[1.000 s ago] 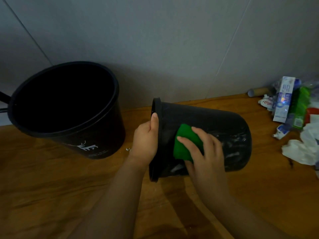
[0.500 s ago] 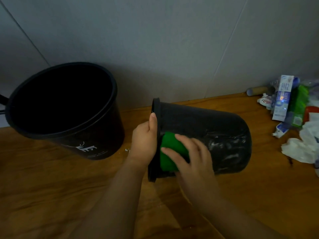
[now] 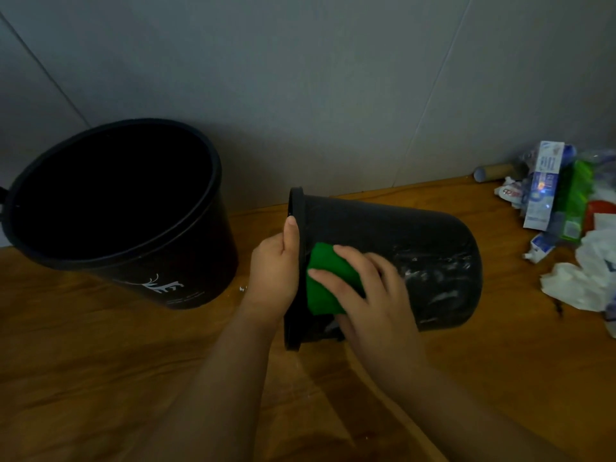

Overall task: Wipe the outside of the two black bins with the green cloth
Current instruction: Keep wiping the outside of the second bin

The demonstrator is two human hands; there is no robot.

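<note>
A smaller black plastic bin (image 3: 400, 258) lies on its side on the brown wooden bench (image 3: 100, 361), its open mouth turned to the left and its bottom to the right. The left hand (image 3: 275, 271) holds the rim of this bin: the thumb lies straight along the outside of the rim and points up, while the other fingers go into the opening, so the grip is closed on the rim. The right hand (image 3: 370, 295) lies on the side wall, just beside the rim, and presses the folded green cloth (image 3: 325, 281) against it with spread, nearly straight fingers; its grip is open, flat on the cloth. Both forearms come from the lower edge. White wet streaks show on the wall near the bottom. A larger black round bin with a white drawing (image 3: 126, 211) stands upright to the left, apart from the lying one. At the far right, near the grey wall (image 3: 333, 78), lie boxes and crumpled white papers (image 3: 573, 228).
</note>
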